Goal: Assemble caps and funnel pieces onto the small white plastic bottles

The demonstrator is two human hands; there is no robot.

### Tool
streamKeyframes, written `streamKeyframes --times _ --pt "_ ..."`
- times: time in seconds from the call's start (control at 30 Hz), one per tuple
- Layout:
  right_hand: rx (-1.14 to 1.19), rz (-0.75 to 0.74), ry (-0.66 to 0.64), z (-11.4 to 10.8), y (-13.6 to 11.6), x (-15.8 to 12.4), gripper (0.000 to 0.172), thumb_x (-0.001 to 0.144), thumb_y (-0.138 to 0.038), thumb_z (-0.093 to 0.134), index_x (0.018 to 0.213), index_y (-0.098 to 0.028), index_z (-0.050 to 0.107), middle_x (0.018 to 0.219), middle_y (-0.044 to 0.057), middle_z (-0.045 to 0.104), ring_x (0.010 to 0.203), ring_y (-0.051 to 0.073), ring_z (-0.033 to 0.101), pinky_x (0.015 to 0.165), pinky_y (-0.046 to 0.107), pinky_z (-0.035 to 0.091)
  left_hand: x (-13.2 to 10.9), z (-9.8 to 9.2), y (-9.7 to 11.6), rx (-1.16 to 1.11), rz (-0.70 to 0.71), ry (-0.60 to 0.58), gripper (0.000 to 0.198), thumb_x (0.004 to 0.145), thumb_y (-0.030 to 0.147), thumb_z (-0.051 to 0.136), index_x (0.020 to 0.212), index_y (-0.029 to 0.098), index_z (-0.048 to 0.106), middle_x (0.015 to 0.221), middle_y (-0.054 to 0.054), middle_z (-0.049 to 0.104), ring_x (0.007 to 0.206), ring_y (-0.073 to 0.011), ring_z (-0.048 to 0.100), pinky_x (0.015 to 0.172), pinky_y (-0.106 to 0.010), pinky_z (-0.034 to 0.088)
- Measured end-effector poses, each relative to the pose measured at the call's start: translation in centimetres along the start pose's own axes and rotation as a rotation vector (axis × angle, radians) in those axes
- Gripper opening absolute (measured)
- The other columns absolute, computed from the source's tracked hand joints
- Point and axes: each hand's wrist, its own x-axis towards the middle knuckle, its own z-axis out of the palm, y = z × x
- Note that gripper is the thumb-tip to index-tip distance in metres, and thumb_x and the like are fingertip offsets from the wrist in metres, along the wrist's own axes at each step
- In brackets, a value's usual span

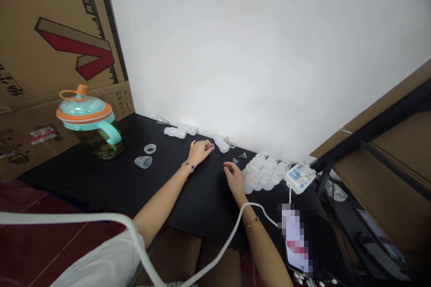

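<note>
My left hand (pixel 199 152) is closed on a small clear ring-shaped piece (pixel 210 147) above the black table. Its fingers partly cover the piece. To the right, my right hand (pixel 235 178) has its thumb and fingers curled together; whatever they may hold is hidden. Two small clear funnel-shaped pieces (pixel 243 155) lie just beyond it. Beside that hand stands a tight group of white translucent bottles (pixel 264 172). One white bottle (pixel 221 143) lies near the wall, with a white ring (pixel 232 145) next to it. More white bottles (pixel 175 132) lie behind my left hand.
A clear cup-shaped cover (pixel 143 162) and a white ring (pixel 150 148) lie on the left. Farther left stands a large jug (pixel 96 130) with an orange and turquoise lid. A white cable (pixel 220 255) crosses my arms toward a phone (pixel 296 242). A white box (pixel 301 177) sits right.
</note>
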Motion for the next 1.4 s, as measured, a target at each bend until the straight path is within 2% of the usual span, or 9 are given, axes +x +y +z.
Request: streamKeyframes --times 0.07,0.17,0.27,0.43,0.53,0.7,0.87,1.1,1.4 --pt "0.015 0.006 0.000 0.0 -0.1 0.0 0.026 0.083 -0.036 0.058 0.098 -0.022 0.074 0.104 0.009 0.076 0.096 0.027 0.070 0.080 0.038 0.055 -0.3 -0.1 0.8 -0.212 -0.049 -0.047 0.026 0.090 0.048 0.064 0.085 0.023 0.067 0.086 -0.001 0.072 0.084 -0.0199 0.066 0.098 -0.039 0.046" --pt "0.059 0.026 -0.002 0.1 -0.4 -0.2 0.030 0.082 -0.038 0.062 0.105 -0.021 0.071 0.105 0.009 0.075 0.094 0.026 0.070 0.078 0.037 0.056 -1.1 0.0 2.3 -0.517 -0.076 -0.203 0.035 0.084 0.055 0.068 0.081 0.020 0.067 0.076 -0.001 0.069 0.074 -0.0172 0.063 0.074 -0.029 0.047" --pt "0.105 0.021 -0.014 0.2 -0.6 -0.2 0.041 0.081 -0.041 0.069 0.116 -0.021 0.068 0.100 0.008 0.073 0.088 0.024 0.070 0.080 0.037 0.057 -2.0 -0.2 3.5 -0.695 -0.042 -0.362 0.039 0.077 0.056 0.074 0.080 0.017 0.068 0.071 0.000 0.066 0.068 -0.0148 0.059 0.068 -0.026 0.043" --pt "0.105 -0.021 -0.019 0.2 -0.9 -0.2 0.037 0.084 -0.043 0.068 0.114 -0.021 0.068 0.089 0.005 0.070 0.083 0.023 0.068 0.081 0.036 0.056 -2.5 -1.0 4.7 -0.773 -0.053 -0.428 0.040 0.075 0.053 0.078 0.078 0.015 0.067 0.068 0.000 0.063 0.065 -0.0129 0.055 0.065 -0.026 0.040" --pt "0.087 -0.018 -0.014 0.1 -1.1 -0.3 0.036 0.084 -0.044 0.069 0.111 -0.021 0.070 0.085 0.003 0.069 0.079 0.022 0.066 0.079 0.035 0.055 -2.6 -1.4 4.9 -0.774 -0.062 -0.444 0.039 0.075 0.053 0.079 0.078 0.015 0.067 0.065 0.002 0.060 0.063 -0.0121 0.053 0.063 -0.026 0.038" --pt "0.108 0.002 -0.014 0.1 -1.3 -0.5 0.052 0.083 -0.047 0.071 0.127 -0.021 0.065 0.086 0.002 0.068 0.076 0.019 0.063 0.074 0.033 0.054 -2.7 -1.6 5.0 -0.774 -0.062 -0.464 0.040 0.074 0.053 0.079 0.078 0.015 0.067 0.066 0.000 0.061 0.062 -0.0121 0.051 0.061 -0.025 0.037" --pt "0.097 -0.022 -0.006 0.2 -1.1 -0.4 0.041 0.085 -0.050 0.070 0.112 -0.020 0.070 0.080 0.001 0.065 0.072 0.018 0.061 0.070 0.031 0.052 -2.6 -1.3 4.9 -0.793 -0.083 -0.465 0.037 0.075 0.050 0.077 0.079 0.014 0.067 0.068 -0.001 0.063 0.064 -0.0127 0.054 0.062 -0.025 0.038" --pt "0.153 0.026 0.022 0.1 -1.4 -0.5 0.036 0.084 -0.049 0.072 0.108 -0.023 0.065 0.078 0.000 0.064 0.071 0.019 0.061 0.064 0.030 0.052 -2.5 -0.4 4.3 -0.908 -0.130 -0.490 0.033 0.076 0.045 0.078 0.085 0.014 0.071 0.072 -0.002 0.067 0.068 -0.0137 0.060 0.064 -0.025 0.042" --pt "0.203 0.054 0.013 0.0 -1.9 -1.0 0.034 0.085 -0.047 0.072 0.105 -0.023 0.058 0.091 0.003 0.070 0.081 0.019 0.067 0.067 0.029 0.054 -2.5 -0.5 4.4 -1.045 -0.214 -0.379 0.035 0.064 0.035 0.091 0.085 0.014 0.071 0.079 -0.004 0.073 0.076 -0.0159 0.067 0.076 -0.028 0.049"
